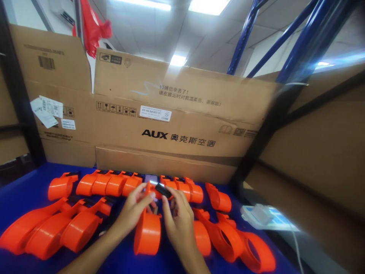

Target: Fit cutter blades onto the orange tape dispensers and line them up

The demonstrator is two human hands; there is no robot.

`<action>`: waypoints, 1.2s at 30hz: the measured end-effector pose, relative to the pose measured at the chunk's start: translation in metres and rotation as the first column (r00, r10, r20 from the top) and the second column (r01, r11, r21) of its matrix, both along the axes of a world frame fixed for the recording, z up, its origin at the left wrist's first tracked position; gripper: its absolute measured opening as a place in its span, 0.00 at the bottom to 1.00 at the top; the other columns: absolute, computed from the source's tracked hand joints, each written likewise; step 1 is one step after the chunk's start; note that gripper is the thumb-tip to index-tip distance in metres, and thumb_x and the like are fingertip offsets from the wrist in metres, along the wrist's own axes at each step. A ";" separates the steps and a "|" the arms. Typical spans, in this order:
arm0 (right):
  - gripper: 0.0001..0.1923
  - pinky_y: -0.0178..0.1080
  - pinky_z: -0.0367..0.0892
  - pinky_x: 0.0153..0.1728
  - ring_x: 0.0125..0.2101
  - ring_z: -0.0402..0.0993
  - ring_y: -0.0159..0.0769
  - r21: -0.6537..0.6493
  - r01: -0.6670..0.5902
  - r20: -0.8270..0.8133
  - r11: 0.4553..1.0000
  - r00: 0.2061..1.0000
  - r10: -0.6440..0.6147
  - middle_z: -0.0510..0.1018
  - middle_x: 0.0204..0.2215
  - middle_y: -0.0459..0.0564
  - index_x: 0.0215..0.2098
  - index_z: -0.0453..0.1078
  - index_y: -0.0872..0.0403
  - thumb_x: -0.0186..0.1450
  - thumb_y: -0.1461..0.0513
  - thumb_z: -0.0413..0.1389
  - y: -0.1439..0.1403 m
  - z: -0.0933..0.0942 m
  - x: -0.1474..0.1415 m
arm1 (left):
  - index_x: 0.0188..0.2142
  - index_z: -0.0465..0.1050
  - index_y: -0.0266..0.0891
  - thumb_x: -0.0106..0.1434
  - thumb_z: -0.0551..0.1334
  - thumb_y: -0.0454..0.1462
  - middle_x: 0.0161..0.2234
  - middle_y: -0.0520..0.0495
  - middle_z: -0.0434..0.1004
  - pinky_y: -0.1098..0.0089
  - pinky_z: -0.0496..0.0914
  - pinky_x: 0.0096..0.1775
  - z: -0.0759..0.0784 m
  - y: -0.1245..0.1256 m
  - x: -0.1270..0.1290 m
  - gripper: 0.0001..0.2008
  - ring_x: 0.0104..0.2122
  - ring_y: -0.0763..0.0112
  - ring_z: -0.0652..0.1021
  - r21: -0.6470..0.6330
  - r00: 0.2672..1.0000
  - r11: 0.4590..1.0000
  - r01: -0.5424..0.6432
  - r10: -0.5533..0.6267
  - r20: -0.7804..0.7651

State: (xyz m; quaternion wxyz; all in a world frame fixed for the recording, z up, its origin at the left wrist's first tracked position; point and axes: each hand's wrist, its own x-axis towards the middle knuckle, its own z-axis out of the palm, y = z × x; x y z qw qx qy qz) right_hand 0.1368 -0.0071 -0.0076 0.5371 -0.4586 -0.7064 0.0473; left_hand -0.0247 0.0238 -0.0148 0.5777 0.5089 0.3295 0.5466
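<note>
My left hand [134, 211] grips the top of an orange plastic ring-shaped part [147, 234] that stands upright on the blue table [25, 190]. My right hand [178, 217] pinches a small black piece [163, 190] at the upper end of that same orange part. Both hands meet over the part near the middle of the table. A phone-like dark object [151, 178] lies just behind the hands.
Several more orange parts lie in rows: a back row [114, 184], a group at the left [48, 230] and a group at the right [234, 239]. Cardboard boxes [176, 133] wall the back and right. A white power strip [264, 217] sits at the right edge.
</note>
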 end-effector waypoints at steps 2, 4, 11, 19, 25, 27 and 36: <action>0.18 0.42 0.73 0.41 0.39 0.75 0.40 0.008 0.002 0.010 1.000 1.000 -0.002 0.76 0.45 0.54 0.59 0.67 0.49 0.71 0.62 0.52 0.000 0.001 0.000 | 0.49 0.71 0.39 0.58 0.69 0.44 0.27 0.49 0.79 0.73 0.68 0.27 0.001 -0.003 0.001 0.22 0.23 0.71 0.76 0.005 1.000 1.000 0.014 -0.014 0.007; 0.18 0.42 0.73 0.41 0.40 0.75 0.40 0.014 0.002 0.016 1.000 1.000 -0.003 0.76 0.45 0.54 0.59 0.68 0.49 0.71 0.62 0.52 0.000 0.002 0.000 | 0.49 0.72 0.39 0.56 0.70 0.42 0.27 0.48 0.80 0.73 0.68 0.26 0.002 -0.004 0.002 0.22 0.23 0.70 0.76 0.011 1.000 1.000 0.016 -0.017 0.020; 0.18 0.40 0.74 0.41 0.39 0.76 0.39 0.011 -0.003 0.031 1.000 1.000 0.002 0.75 0.43 0.54 0.58 0.70 0.49 0.71 0.61 0.52 -0.001 0.001 -0.001 | 0.47 0.73 0.38 0.56 0.69 0.39 0.28 0.48 0.79 0.74 0.67 0.24 -0.001 -0.005 0.005 0.20 0.23 0.70 0.76 0.032 0.998 0.998 0.061 -0.061 0.023; 0.19 0.40 0.73 0.41 0.40 0.75 0.39 -0.038 -0.052 0.039 0.998 0.998 0.054 0.74 0.43 0.53 0.59 0.69 0.48 0.71 0.61 0.52 0.002 -0.004 -0.001 | 0.47 0.73 0.40 0.53 0.72 0.42 0.29 0.49 0.79 0.70 0.71 0.27 -0.011 -0.003 0.009 0.23 0.25 0.68 0.77 -0.043 0.997 0.997 0.067 -0.064 0.051; 0.21 0.40 0.73 0.38 0.35 0.74 0.38 -0.069 -0.083 -0.016 0.994 0.997 0.082 0.74 0.39 0.51 0.61 0.66 0.49 0.71 0.60 0.53 0.001 -0.001 0.001 | 0.48 0.73 0.40 0.54 0.72 0.45 0.28 0.49 0.79 0.68 0.72 0.30 -0.007 -0.006 0.011 0.24 0.29 0.63 0.79 -0.069 0.995 0.994 0.090 -0.087 0.046; 0.21 0.40 0.73 0.38 0.34 0.74 0.37 -0.085 -0.091 -0.061 0.992 0.994 0.086 0.75 0.38 0.51 0.62 0.64 0.51 0.71 0.59 0.52 0.000 -0.001 0.001 | 0.47 0.74 0.39 0.54 0.72 0.45 0.27 0.49 0.79 0.69 0.72 0.29 -0.004 -0.005 0.011 0.23 0.27 0.64 0.79 -0.073 0.993 0.992 0.102 -0.098 0.064; 0.14 0.42 0.73 0.40 0.39 0.77 0.40 0.043 -0.069 -0.151 0.997 0.986 0.075 0.78 0.42 0.53 0.54 0.70 0.51 0.71 0.62 0.52 -0.005 0.010 0.003 | 0.30 0.74 0.36 0.52 0.72 0.43 0.23 0.48 0.79 0.73 0.68 0.24 -0.001 0.017 -0.010 0.13 0.19 0.73 0.75 -0.192 0.968 0.981 -0.036 0.081 0.237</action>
